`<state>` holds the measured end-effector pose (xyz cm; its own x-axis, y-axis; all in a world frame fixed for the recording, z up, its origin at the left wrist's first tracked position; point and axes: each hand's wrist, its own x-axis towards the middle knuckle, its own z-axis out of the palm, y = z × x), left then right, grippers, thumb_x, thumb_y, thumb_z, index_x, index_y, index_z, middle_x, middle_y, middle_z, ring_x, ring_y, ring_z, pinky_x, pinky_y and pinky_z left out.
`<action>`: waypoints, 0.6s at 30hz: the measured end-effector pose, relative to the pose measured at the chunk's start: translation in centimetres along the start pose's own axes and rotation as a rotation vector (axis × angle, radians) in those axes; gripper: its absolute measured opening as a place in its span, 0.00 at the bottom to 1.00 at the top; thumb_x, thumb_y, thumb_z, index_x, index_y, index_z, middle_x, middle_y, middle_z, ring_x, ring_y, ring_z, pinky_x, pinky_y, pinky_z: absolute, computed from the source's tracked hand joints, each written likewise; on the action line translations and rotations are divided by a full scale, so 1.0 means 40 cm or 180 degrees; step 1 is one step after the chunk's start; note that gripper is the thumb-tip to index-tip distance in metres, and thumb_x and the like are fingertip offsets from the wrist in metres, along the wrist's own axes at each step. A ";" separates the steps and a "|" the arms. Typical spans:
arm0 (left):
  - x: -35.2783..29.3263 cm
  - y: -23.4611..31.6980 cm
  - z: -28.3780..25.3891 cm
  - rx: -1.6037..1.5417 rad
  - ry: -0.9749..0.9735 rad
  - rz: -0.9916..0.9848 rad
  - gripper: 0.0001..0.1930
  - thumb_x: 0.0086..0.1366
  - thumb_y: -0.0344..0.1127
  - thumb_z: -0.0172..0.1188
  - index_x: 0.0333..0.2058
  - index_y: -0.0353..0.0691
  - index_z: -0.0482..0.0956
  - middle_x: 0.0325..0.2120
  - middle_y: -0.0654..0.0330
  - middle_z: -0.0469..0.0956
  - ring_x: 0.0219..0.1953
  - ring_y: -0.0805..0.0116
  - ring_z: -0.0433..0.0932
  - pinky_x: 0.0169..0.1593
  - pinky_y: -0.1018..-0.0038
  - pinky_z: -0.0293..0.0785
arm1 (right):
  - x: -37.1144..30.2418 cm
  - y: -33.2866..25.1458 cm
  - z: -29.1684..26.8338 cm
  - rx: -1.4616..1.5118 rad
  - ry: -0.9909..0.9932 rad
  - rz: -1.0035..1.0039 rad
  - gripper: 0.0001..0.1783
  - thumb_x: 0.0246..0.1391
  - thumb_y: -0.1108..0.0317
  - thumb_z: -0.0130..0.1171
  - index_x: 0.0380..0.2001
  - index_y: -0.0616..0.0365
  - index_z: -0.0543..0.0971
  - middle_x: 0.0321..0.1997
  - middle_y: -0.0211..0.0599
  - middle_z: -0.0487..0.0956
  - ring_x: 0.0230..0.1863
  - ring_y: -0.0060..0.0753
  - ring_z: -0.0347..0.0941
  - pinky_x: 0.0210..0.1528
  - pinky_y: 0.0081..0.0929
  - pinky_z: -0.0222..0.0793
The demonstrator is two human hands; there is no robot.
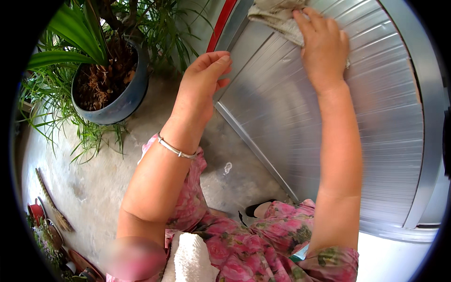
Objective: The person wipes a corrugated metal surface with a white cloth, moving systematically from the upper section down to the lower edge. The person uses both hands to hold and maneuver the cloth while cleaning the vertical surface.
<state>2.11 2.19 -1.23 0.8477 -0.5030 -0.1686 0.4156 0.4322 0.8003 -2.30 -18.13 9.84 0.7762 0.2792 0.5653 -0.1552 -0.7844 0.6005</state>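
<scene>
Floral clothing lies nearest; beige cloth, clasped under right hand, slants lengthwise forward-left, ahead-right of loose, part-curled left hand.

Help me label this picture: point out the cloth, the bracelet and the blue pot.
Cloth (pixel 278 21), head view: its visible left part.
Bracelet (pixel 174 151), head view: middle of the band.
Blue pot (pixel 129 102), head view: outer wall.

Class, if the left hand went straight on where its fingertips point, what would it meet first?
Probably the ribbed silver metal panel, just past the left hand in this view; depth is unclear.
</scene>
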 end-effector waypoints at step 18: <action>-0.017 0.037 0.001 0.0249 -0.0018 -0.0025 0.15 0.68 0.35 0.49 0.49 0.34 0.73 0.45 0.57 0.76 0.48 0.70 0.73 0.49 0.75 0.69 | -0.408 -0.487 0.470 0.1072 -0.2038 -0.1036 0.10 0.43 0.68 0.54 0.31 0.54 0.80 0.41 0.34 0.74 0.46 0.36 0.64 0.44 0.35 0.58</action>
<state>2.13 3.16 0.08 0.8425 -0.5104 -0.1722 0.3951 0.3684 0.8415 -0.45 -17.82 -21.70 0.9673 0.2306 -0.1059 0.2537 -0.8721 0.4184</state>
